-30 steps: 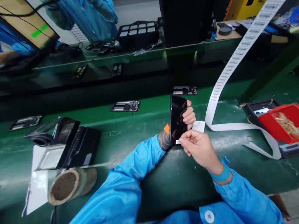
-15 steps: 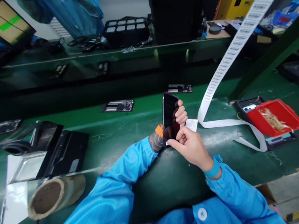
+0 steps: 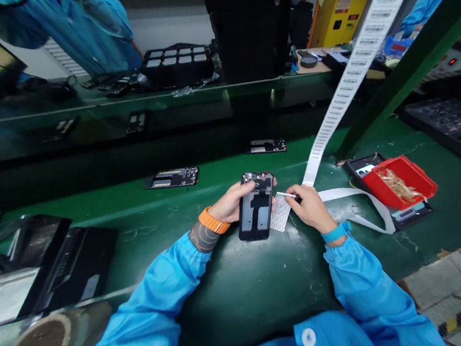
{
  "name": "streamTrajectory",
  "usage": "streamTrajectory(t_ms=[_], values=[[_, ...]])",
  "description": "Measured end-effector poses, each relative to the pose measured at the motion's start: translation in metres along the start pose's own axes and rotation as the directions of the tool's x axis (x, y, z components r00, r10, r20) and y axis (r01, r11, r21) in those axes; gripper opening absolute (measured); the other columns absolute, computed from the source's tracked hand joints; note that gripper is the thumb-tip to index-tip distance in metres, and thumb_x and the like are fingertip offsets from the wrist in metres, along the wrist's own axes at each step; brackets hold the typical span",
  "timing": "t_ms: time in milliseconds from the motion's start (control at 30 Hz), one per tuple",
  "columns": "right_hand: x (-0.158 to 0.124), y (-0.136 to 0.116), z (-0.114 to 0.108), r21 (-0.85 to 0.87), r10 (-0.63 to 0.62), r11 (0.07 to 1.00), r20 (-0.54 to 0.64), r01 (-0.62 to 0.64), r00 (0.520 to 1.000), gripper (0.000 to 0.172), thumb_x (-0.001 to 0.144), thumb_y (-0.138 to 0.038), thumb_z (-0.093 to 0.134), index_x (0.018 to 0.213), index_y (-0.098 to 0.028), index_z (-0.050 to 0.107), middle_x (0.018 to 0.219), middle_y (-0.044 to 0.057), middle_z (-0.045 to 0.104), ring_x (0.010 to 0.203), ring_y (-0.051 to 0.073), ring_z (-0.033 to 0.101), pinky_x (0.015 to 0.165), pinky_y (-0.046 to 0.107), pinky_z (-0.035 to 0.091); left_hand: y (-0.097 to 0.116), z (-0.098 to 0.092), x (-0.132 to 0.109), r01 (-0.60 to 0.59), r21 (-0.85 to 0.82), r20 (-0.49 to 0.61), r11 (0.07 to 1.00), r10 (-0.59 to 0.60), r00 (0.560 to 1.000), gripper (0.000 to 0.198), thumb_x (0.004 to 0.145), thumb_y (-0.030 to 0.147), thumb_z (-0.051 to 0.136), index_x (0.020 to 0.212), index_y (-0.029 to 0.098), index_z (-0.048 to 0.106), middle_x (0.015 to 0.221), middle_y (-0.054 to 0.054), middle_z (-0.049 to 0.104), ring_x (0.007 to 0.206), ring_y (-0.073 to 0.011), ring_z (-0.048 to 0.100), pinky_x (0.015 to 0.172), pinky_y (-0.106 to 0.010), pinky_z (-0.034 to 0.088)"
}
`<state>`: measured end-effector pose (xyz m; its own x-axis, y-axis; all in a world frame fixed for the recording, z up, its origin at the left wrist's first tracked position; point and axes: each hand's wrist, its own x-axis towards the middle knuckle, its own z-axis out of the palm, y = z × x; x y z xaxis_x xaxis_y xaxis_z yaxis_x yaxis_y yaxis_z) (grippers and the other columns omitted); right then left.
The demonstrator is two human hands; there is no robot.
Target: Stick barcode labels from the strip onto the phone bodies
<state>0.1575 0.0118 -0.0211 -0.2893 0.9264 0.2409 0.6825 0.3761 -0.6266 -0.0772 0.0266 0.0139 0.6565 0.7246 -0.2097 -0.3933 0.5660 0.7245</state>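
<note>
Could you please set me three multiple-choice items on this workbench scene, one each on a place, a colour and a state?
1. Where is the red tray?
A. right of the hands
B. left of the hands
C. on the person's lap

2. What colour is the band on the left wrist?
A. green
B. orange
C. white

3. How does the phone in the left hand face?
A. dark screen up
B. open inner side up
C. wrapped in foil

Answers:
1 A, it sits by the label strip.
2 B, orange above the blue sleeve.
3 B, inner parts show while the right hand pinches a small label beside it.

2 hands (image 3: 231,201) (image 3: 307,207), 1 held phone (image 3: 255,211), 3 phone frames on belt (image 3: 174,177) (image 3: 266,145) (image 3: 136,122), 1 red tray (image 3: 411,179)
</note>
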Motion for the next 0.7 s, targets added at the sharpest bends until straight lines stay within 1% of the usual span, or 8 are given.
streamTrajectory(t_ms=[100,200,300,400,500,567,633,700], values=[[-0.003,-0.014,-0.009,0.154,0.015,0.988,-0.044,-0.008,0.999,0.008,0.091,-0.025,0.057,0.089,-0.021,0.063,0.083,0.002,0.068,0.077,0.019,0.06,0.074,0.032,0.043,-0.004,0.002,-0.004,0.08,0.121,0.05,0.989,-0.086,0.995,0.072,0.073,0.046,0.082,0.131,0.012,0.059,0.093,-0.018,0.075,0.081,-0.0313,0.073,0.076,-0.043,0.059],[-0.006,-0.021,-0.016,0.255,0.063,0.966,-0.079,-0.041,0.995,0.009,0.09,-0.026,0.058,0.084,-0.021,0.063,0.082,0.002,0.066,0.078,0.018,0.061,0.072,0.031,0.044,-0.003,0.011,-0.009,0.079,0.165,0.064,0.983,-0.09,0.994,0.073,0.071,0.05,0.083,0.129,0.013,0.061,0.091,-0.017,0.075,0.078,-0.0298,0.073,0.073,-0.041,0.059],[-0.008,-0.024,-0.02,0.298,0.058,0.954,-0.113,-0.022,0.992,0.013,0.09,-0.027,0.059,0.079,-0.021,0.061,0.08,0.001,0.063,0.08,0.019,0.06,0.074,0.032,0.045,-0.001,0.02,-0.011,0.051,0.198,0.051,0.979,-0.062,0.997,0.072,0.07,0.052,0.083,0.127,0.012,0.064,0.089,-0.017,0.074,0.078,-0.0298,0.073,0.071,-0.039,0.058],[-0.01,-0.025,-0.021,0.305,0.055,0.952,-0.126,-0.014,0.991,0.014,0.09,-0.027,0.058,0.078,-0.021,0.061,0.079,0.002,0.063,0.08,0.019,0.059,0.074,0.032,0.045,0.0,0.025,-0.011,0.032,0.211,0.046,0.977,-0.043,0.998,0.071,0.069,0.049,0.084,0.126,0.011,0.065,0.088,-0.016,0.074,0.079,-0.0297,0.073,0.071,-0.038,0.058],[-0.011,-0.027,-0.022,0.321,0.089,0.946,-0.145,-0.038,0.985,0.005,0.089,-0.025,0.06,0.089,-0.021,0.063,0.086,0.002,0.065,0.082,0.019,0.061,0.075,0.032,0.047,0.0,0.027,-0.012,0.021,0.215,0.019,0.976,-0.026,0.999,0.071,0.069,0.046,0.085,0.128,0.011,0.064,0.087,-0.015,0.074,0.076,-0.0283,0.072,0.07,-0.037,0.058],[-0.012,-0.029,-0.021,0.305,0.091,0.952,-0.183,-0.032,0.979,0.009,0.087,-0.022,0.061,0.095,-0.02,0.063,0.088,0.003,0.065,0.082,0.019,0.061,0.075,0.032,0.048,-0.001,0.027,-0.012,0.025,0.231,-0.004,0.973,-0.025,1.0,0.07,0.07,0.045,0.085,0.128,0.011,0.065,0.086,-0.015,0.074,0.075,-0.0272,0.072,0.069,-0.037,0.058],[-0.012,-0.03,-0.02,0.224,0.051,0.975,-0.226,0.001,0.973,0.008,0.086,-0.019,0.06,0.093,-0.021,0.063,0.087,0.004,0.065,0.083,0.02,0.06,0.077,0.034,0.048,-0.003,0.027,-0.011,0.028,0.258,-0.022,0.966,-0.023,0.999,0.067,0.07,0.045,0.084,0.125,0.01,0.066,0.086,-0.014,0.074,0.074,-0.0262,0.071,0.069,-0.036,0.058],[-0.012,-0.03,-0.018,0.097,-0.013,0.994,-0.266,0.04,0.964,0.007,0.087,-0.017,0.058,0.088,-0.021,0.064,0.086,0.005,0.065,0.086,0.022,0.06,0.079,0.036,0.047,-0.005,0.027,-0.01,0.032,0.261,-0.036,0.965,-0.023,0.999,0.063,0.071,0.045,0.084,0.121,0.01,0.068,0.086,-0.014,0.074,0.074,-0.0258,0.071,0.068,-0.035,0.058]])
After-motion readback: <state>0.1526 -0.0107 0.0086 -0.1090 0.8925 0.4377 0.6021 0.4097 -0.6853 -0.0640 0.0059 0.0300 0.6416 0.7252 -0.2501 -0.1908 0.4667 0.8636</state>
